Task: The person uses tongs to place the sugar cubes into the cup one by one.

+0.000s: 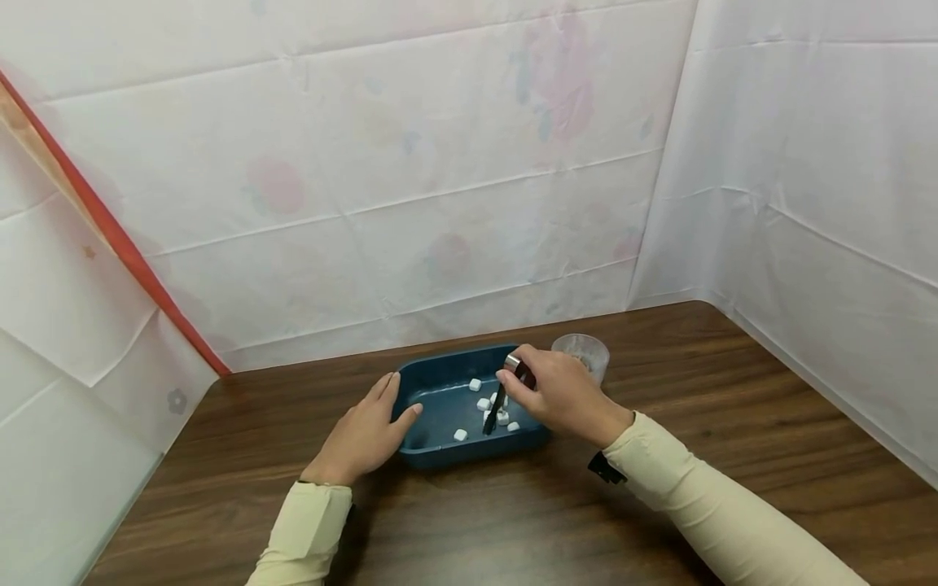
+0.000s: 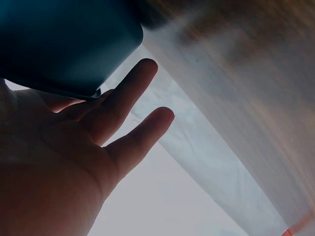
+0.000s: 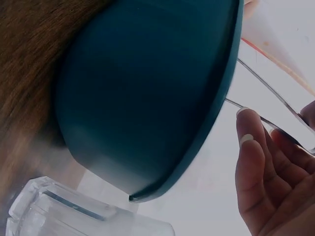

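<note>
A dark blue rectangular dish [image 1: 440,460] sits on the table with several small white cubes [image 1: 460,435] in it, most of them toward its right half. Against the dish's left end rests my left hand [image 1: 362,435], thumb over the rim; the left wrist view shows its fingers [image 2: 130,93] stretched out along the outside. My right hand [image 1: 560,395] holds metal tongs [image 1: 496,407] between thumb and fingers, tips pointing down among the cubes. In the right wrist view both thin arms of the tongs [image 3: 275,91] stand apart, and the dish wall hides their tips.
A clear cup [image 1: 582,350] stands just beyond my right hand, close to the dish's right end. The brown wood-grain table [image 1: 733,391] ends at white patterned sheets [image 1: 440,163] behind and on both sides. A red strip [image 1: 124,244] runs down the left sheet.
</note>
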The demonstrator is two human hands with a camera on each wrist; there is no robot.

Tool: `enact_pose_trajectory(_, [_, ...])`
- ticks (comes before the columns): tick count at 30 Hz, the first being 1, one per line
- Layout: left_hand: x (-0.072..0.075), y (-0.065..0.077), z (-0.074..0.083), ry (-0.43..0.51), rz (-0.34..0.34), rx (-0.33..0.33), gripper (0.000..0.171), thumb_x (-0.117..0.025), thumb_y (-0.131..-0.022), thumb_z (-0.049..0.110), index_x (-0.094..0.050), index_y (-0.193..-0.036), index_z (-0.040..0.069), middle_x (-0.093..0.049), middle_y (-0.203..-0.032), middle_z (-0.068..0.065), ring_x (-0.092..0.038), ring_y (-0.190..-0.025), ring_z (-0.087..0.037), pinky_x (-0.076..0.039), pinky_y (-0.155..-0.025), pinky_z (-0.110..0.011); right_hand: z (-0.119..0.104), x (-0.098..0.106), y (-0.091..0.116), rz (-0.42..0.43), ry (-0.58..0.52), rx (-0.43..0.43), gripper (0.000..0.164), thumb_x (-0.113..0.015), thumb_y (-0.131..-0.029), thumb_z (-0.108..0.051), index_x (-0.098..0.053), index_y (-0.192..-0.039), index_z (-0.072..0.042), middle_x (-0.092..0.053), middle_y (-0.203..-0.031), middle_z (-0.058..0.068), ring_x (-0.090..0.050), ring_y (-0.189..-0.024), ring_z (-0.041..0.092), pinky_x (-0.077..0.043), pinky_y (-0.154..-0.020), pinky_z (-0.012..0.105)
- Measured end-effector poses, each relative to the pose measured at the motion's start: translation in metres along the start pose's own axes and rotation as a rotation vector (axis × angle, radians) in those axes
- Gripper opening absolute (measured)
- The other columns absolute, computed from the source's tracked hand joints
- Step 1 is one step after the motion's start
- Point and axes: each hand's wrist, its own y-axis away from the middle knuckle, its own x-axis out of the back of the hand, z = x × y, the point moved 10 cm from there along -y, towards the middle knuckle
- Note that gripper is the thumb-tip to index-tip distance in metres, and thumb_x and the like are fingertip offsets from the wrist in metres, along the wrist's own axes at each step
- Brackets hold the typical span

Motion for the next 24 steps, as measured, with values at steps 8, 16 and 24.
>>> enact_pose_trajectory(8, [0.001, -0.001, 0.000, 0.001, 0.001, -0.002, 0.080, -0.043, -0.104, 0.053, -0.022, -0.158, -0.001, -0.022, -0.163, -0.020, -0.033, -0.144, -0.041, -0.030, -0.112, -0.059, 0.004, -0.006, 0.000, -0.036, 0.000, -0.029, 0.019, -0.064, -0.098, -0.030, -0.063, -0.088, -0.013, -0.056, -0.068, -0.010, -0.048, -0.057, 0.001, -0.043, -0.049, 0.022])
enact_pose_trajectory(16, [0.001, -0.001, 0.001, -0.004, -0.005, 0.003, 0.079, -0.044, -0.104, 0.052, -0.022, -0.158, -0.001, -0.022, -0.163, -0.020, -0.032, -0.144, -0.041, -0.030, -0.113, -0.059, 0.009, -0.011, 0.001, -0.070, -0.024, -0.056, 0.020, -0.064, -0.098, -0.032, -0.066, -0.091, -0.014, -0.060, -0.073, -0.010, -0.051, -0.060, 0.001, -0.045, -0.053, 0.022])
enact_pose_trajectory(24, [0.001, -0.001, 0.001, -0.002, -0.006, 0.011, 0.078, -0.046, -0.104, 0.049, -0.022, -0.158, -0.001, -0.022, -0.163, -0.020, -0.031, -0.145, -0.041, -0.029, -0.113, -0.059, 0.013, -0.011, 0.001, -0.059, -0.015, -0.080, 0.019, -0.066, -0.098, -0.032, -0.067, -0.090, -0.014, -0.059, -0.071, -0.012, -0.051, -0.060, 0.003, -0.045, -0.053, 0.023])
